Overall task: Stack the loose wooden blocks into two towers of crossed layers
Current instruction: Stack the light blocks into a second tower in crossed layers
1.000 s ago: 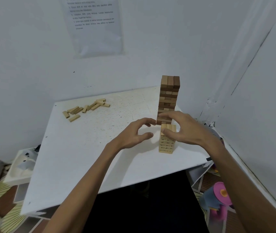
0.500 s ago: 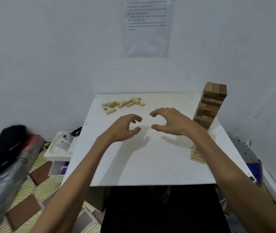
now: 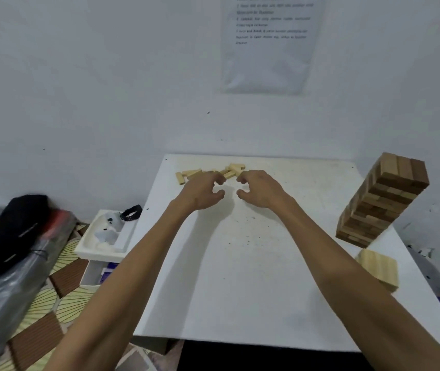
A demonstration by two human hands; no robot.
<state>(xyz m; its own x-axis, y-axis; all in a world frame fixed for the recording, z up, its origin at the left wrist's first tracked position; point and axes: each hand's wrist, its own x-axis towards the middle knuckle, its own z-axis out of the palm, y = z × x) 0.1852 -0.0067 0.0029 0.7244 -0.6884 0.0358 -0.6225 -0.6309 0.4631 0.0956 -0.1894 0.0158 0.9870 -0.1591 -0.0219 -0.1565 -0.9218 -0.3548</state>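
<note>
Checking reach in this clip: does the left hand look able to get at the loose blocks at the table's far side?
Probably yes: the left hand hovers at the near edge of the loose blocks, holding nothing, with nothing in the way.

both arms out, hands (image 3: 233, 190) loosely curled, holding nothing.

White tabletop (image 3: 240, 277) lies open nearside of left hand (image 3: 200, 192) and right hand (image 3: 261, 190); tall brown wooden block tower (image 3: 384, 202) obstructs rightward.
</note>
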